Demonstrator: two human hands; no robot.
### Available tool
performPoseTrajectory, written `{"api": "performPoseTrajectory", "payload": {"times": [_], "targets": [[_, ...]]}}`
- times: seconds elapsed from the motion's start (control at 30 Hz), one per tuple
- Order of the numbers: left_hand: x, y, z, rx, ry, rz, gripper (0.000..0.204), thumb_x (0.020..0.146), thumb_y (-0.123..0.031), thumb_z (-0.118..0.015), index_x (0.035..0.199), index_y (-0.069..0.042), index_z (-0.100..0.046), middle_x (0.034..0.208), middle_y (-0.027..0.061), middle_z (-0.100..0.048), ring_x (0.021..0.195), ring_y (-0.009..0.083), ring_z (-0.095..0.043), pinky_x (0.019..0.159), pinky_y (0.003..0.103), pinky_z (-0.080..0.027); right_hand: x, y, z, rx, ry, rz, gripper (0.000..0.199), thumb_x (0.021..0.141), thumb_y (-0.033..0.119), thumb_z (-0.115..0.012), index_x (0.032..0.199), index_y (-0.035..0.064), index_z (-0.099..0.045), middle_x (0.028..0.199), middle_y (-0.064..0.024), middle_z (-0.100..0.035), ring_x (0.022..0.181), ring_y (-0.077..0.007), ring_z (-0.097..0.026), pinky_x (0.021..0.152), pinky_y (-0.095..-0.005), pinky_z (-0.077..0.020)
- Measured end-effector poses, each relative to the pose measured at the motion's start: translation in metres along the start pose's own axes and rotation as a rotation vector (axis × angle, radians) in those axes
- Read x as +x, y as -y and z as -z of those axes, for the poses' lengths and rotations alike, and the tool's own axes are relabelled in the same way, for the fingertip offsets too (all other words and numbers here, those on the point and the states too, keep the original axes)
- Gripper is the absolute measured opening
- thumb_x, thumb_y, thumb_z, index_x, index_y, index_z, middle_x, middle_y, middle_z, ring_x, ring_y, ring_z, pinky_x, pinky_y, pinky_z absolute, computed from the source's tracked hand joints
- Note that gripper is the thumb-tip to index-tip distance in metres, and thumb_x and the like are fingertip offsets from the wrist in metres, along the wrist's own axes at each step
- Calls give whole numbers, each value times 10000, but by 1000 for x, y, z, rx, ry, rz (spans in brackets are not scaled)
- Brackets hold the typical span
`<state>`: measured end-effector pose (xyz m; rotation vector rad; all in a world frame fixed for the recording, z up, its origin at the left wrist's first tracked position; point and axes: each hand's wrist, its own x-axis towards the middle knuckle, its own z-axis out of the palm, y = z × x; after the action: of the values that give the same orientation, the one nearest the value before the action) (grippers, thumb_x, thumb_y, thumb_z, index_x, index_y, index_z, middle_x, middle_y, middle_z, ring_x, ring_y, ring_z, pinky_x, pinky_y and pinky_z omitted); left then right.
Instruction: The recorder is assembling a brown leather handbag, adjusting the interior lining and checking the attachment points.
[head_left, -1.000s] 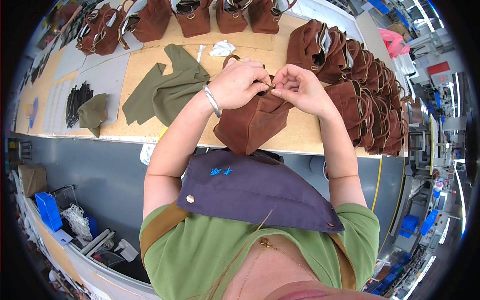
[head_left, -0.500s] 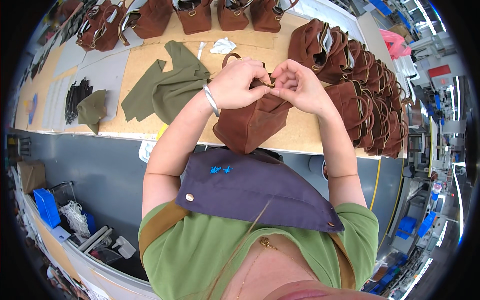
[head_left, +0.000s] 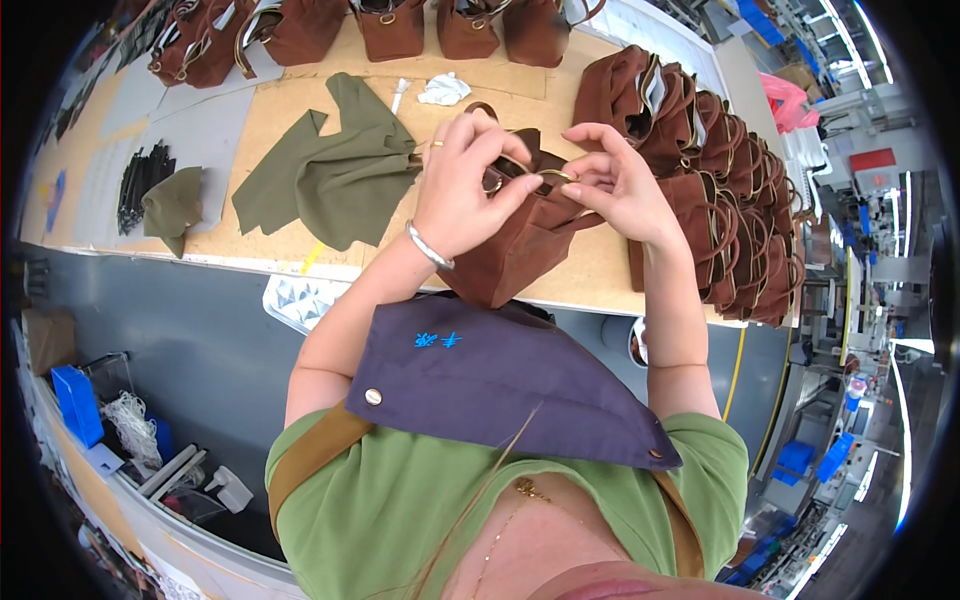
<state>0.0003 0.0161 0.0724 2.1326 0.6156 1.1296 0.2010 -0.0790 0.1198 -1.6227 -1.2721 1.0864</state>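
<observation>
Both hands — left hand (head_left: 462,185), right hand (head_left: 612,185) — pinch a metal ring (head_left: 552,176) atop 1 brown suede bag (head_left: 510,245), fingers narrow.

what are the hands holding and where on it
Both the left hand and right hand grip the brown leather bag at its top opening, fingers pinching the metal ring and strap hardware there.

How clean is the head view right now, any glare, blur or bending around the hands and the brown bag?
Head view: even overhead light, soft shadows, no glare on the brown bag. Left hand and right hand at its metal ring look sharp, no motion blur. Fisheye bends the table edge and squeezes the stacked bags toward the dark rim. Bright windows at far right wash out.
</observation>
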Motion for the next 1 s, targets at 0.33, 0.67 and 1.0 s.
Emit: {"api": "performPoseTrajectory", "payload": {"times": [0.33, 0.67, 1.0], "targets": [[-23, 5, -32, -26, 125, 54, 200, 796, -298, -751, 923, -155, -692, 1098, 22, -553, 1079, 245, -493, 911, 409, -337, -8, 1, 2, 25, 2, -29, 452, 824, -19, -694, 1236, 67, -530, 875, 25, -628, 768, -19, -549, 682, -176, -455], [-29, 8, -35, -82, 115, 83, 147, 808, -239, -734, 905, -148, -671, 1061, 13, -543, 1068, 228, -491, 910, 407, -315, -2, -5, 6, -87, 122, -59, 268, 846, 69, -721, 1066, 16, -575, 832, 30, -615, 696, -12, -520, 585, -185, -420], [-30, 7, -36, -98, 86, 131, 168, 779, -290, -766, 863, -154, -713, 1004, 0, -533, 1039, 211, -500, 907, 402, -294, 4, -14, 2, -132, 59, -82, 145, 858, 106, -730, 933, -8, -681, 756, 49, -617, 652, -5, -508, 560, -188, -404]]}}
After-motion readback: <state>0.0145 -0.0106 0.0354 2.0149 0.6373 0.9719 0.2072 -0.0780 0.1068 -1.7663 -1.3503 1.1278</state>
